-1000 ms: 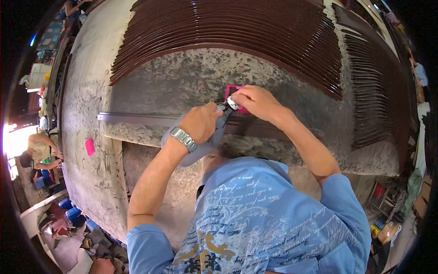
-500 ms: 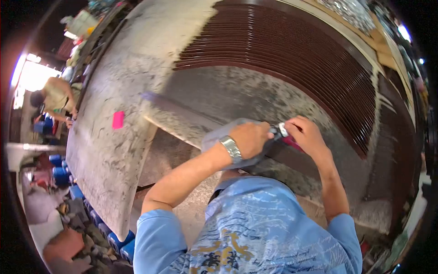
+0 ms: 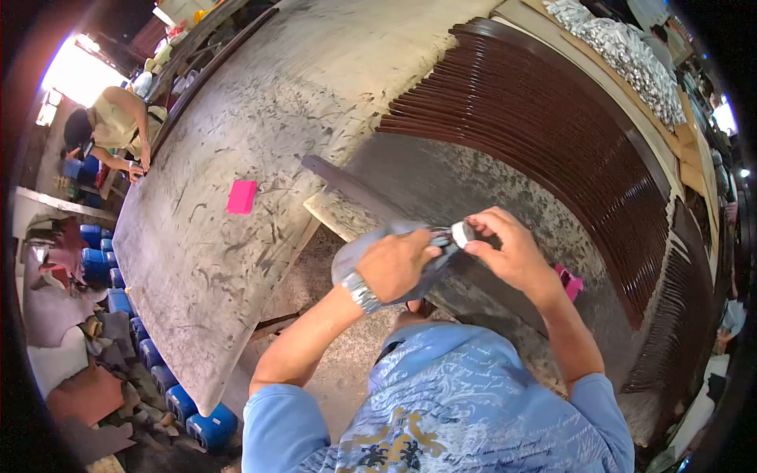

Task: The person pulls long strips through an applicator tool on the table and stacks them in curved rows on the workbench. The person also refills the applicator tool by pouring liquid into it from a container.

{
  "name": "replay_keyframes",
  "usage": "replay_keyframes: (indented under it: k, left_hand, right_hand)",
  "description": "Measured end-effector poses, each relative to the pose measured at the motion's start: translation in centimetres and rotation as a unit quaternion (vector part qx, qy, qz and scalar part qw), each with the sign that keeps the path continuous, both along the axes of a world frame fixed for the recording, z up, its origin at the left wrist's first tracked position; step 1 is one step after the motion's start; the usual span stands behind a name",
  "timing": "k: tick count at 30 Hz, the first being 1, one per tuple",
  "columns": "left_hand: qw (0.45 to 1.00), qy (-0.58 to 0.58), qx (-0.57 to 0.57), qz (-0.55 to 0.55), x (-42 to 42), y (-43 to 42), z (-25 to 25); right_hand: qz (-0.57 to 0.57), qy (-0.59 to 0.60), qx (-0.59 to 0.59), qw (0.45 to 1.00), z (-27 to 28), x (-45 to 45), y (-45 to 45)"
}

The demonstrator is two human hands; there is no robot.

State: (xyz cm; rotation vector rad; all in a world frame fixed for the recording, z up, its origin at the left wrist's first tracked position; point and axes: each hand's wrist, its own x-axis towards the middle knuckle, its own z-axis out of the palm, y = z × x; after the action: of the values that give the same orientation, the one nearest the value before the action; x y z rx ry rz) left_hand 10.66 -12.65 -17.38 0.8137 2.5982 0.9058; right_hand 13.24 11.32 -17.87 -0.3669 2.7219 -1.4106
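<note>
My left hand (image 3: 394,264), with a metal watch on its wrist, is wrapped round the neck of a translucent grey plastic container (image 3: 347,256). At the container's mouth is a white cap (image 3: 462,234). The fingertips of my right hand (image 3: 509,246) are at the cap's right side, thumb and fingers pinched against its edge. Below my hands lies a long dark bar (image 3: 347,183) on the worktable (image 3: 229,268). A bright pink block (image 3: 242,197) rests on the table at the left, and a pink frame-like piece (image 3: 569,282) lies beyond my right forearm.
Rows of glossy dark brown strips (image 3: 544,118) cover the table's far right part. Another person (image 3: 118,126) works at the left edge. Blue containers (image 3: 211,426) and scraps (image 3: 87,394) lie on the floor at the lower left. Silvery material (image 3: 623,47) is at the top right.
The view has turned left, so the table's left part shows more. The pink frame, earlier behind my right hand, now shows right of my forearm. Both hands stay at the container's neck and cap.
</note>
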Motion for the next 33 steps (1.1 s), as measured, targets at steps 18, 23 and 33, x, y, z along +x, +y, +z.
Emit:
replay_keyframes:
  k: [18, 23, 33]
  left_hand:
    - [0.677, 0.324, -0.169, 0.638, -2.6, -51.5, -7.8]
    - [0.58, 0.234, -0.608, 0.489, -3.3, -59.9, -11.5]
    - [0.704, 0.446, -0.277, 0.478, -6.0, -39.3, -15.4]
  right_hand:
    - [-0.075, -0.084, 0.199, 0.973, -14.1, -2.4, 4.2]
    - [-0.09, -0.011, 0.269, 0.959, -19.8, 1.2, 6.3]
    - [-0.129, -0.092, 0.33, 0.93, -18.0, 4.7, 3.9]
